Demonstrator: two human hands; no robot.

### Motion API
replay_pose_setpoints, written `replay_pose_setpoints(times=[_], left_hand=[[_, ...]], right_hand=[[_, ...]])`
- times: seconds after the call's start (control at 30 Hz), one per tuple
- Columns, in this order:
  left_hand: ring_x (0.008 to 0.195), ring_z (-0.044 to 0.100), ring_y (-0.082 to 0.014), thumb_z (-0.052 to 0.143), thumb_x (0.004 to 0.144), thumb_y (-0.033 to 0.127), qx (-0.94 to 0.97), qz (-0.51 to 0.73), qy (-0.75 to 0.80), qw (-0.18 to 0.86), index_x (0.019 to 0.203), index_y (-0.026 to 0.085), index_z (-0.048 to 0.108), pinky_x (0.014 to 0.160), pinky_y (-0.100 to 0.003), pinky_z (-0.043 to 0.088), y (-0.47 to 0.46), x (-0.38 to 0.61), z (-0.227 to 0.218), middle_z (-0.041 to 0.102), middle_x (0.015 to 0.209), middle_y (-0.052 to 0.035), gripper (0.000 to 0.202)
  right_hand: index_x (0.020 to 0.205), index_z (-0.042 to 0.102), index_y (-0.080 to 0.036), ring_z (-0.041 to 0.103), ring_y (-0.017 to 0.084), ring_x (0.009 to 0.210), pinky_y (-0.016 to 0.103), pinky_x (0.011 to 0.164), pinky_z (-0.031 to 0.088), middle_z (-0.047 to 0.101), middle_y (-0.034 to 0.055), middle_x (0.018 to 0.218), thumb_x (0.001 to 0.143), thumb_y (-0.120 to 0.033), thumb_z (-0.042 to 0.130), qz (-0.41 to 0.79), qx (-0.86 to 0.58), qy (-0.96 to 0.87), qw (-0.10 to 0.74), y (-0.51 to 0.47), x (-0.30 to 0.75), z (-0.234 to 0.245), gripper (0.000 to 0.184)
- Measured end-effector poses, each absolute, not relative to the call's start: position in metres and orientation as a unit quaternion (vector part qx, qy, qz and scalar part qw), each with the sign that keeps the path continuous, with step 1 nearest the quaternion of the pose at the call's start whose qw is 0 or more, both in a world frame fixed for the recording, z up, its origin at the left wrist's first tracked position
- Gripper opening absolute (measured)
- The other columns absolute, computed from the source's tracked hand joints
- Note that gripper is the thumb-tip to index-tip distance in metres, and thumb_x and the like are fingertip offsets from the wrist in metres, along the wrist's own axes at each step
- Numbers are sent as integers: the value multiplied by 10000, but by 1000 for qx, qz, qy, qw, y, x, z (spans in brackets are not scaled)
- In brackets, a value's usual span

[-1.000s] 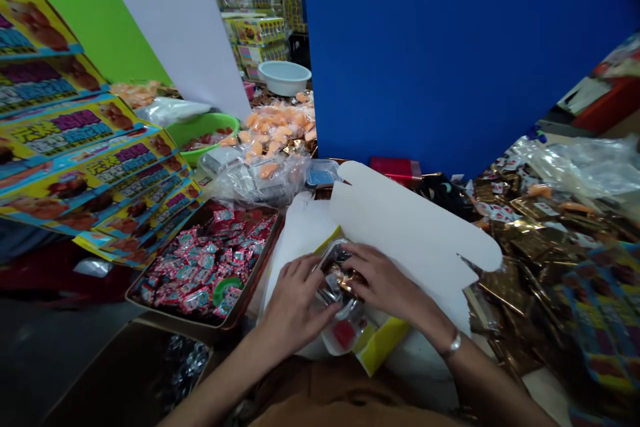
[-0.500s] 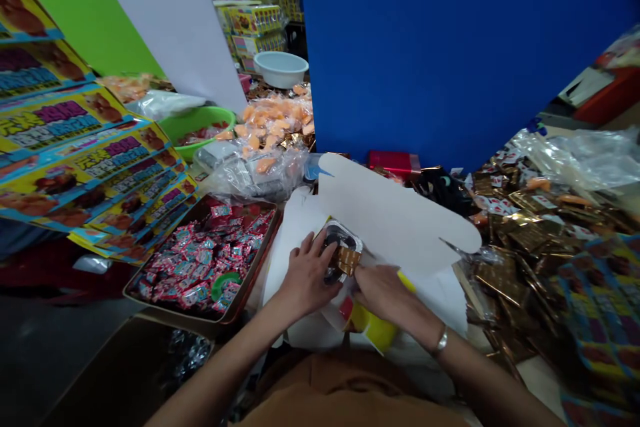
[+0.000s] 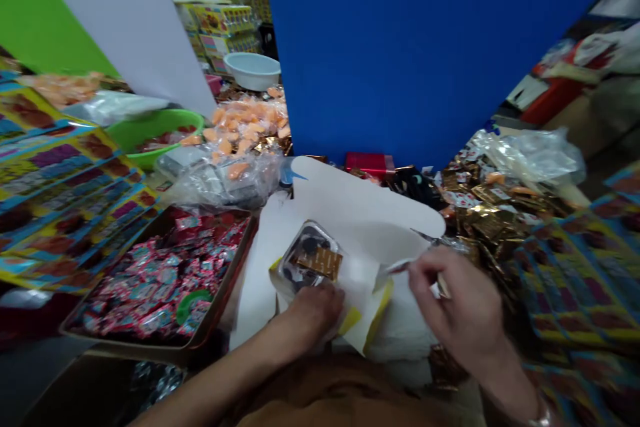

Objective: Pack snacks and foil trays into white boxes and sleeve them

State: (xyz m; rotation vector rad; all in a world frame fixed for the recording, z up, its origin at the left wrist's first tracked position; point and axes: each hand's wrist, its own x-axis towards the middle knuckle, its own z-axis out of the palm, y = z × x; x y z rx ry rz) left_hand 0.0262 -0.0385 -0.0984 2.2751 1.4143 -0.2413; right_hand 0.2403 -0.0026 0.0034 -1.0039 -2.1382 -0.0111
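Observation:
An open white and yellow carton [image 3: 370,213] lies in front of me with its lid flap raised. Inside it sits a clear plastic tray [image 3: 310,259] holding dark sweets and a gold-wrapped packet [image 3: 320,261]. My left hand [image 3: 315,313] rests curled on the carton's near edge, just below the tray, pressing on it. My right hand [image 3: 463,310] is to the right of the carton, fingers pinched on a thin white flap or strip [image 3: 400,268] at the carton's right side; the hand is blurred.
A brown tray of red-wrapped sweets [image 3: 165,273] lies at left, beside stacked yellow boxes [image 3: 55,180]. Behind are a green bowl [image 3: 150,130], bagged orange sweets [image 3: 245,133] and a blue panel [image 3: 400,47]. Gold packets [image 3: 480,213] and patterned boxes [image 3: 580,260] fill the right.
My right hand left the tray and moved right to the carton's side flap. My left hand slid down to the carton's near edge. The view has shifted left.

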Motion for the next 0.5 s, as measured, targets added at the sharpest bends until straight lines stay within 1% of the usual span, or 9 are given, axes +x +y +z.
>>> replay_pose_setpoints(times=[0.07,0.13,0.2,0.3,0.33,0.37,0.43,0.47,0.5], left_hand=[[822,684,-270,410,846,74,828,-101,504,222,1034,94,646,671,-339,493,-33,36,-104,716,952,-172,303],[792,685,-267,425,791,27,834,-113,494,219,983,95,658,660,-336,492,-33,41,-101,728,900,-165,310],[780,684,-265,445,789,44,834,-107,496,216,962,121,657,665,-339,495,-35,38,-88,730,889,-152,284],[782,683,-270,442,874,157,797,-49,565,207,1022,142,625,682,-360,507,-36,18,-60,719,871,-130,236],[790,680,-274,433,900,197,777,-27,599,192,1016,146,621,695,-374,512,-34,10,-52,710,865,-123,227],[814,675,-282,440,911,230,761,-10,627,165,987,151,625,714,-392,514,-30,2,-46,701,876,-120,216],[989,633,-328,519,887,290,742,19,665,87,956,169,637,812,-453,500,-19,-14,-42,663,1068,-146,183],[1097,581,-358,583,849,314,735,34,675,55,975,176,640,865,-485,481,-13,-21,-45,602,1217,-163,195],[1189,520,-376,638,807,321,734,50,676,42,1051,181,627,915,-498,461,-7,-28,-50,512,1352,-170,281]], right_hand=[[840,563,-193,549,132,649,240,635,422,584,-9,717,894,-226,567,-65,-457,-755,467,23,269,4,63],[906,594,-181,586,154,696,255,643,438,629,24,787,895,-280,539,-70,-532,-691,485,54,300,-11,114],[998,615,-171,619,182,739,273,644,444,673,59,869,869,-300,523,-15,-599,-677,427,78,327,-34,205],[944,663,-180,617,197,662,283,605,410,692,57,770,848,-323,507,58,-670,-692,264,86,346,-67,233],[919,671,-180,614,198,648,284,602,404,691,58,744,855,-337,497,78,-676,-693,236,81,346,-75,243],[908,670,-178,616,198,651,285,606,408,693,62,746,866,-356,486,98,-676,-690,240,74,342,-81,259],[914,653,-178,618,191,676,277,619,427,692,63,780,877,-402,493,134,-667,-663,312,53,328,-88,278],[915,638,-182,609,184,673,271,615,435,682,55,781,881,-427,502,154,-662,-642,355,41,319,-90,283],[908,621,-187,596,176,663,265,606,439,665,44,770,886,-448,506,176,-657,-620,391,27,310,-93,286]])
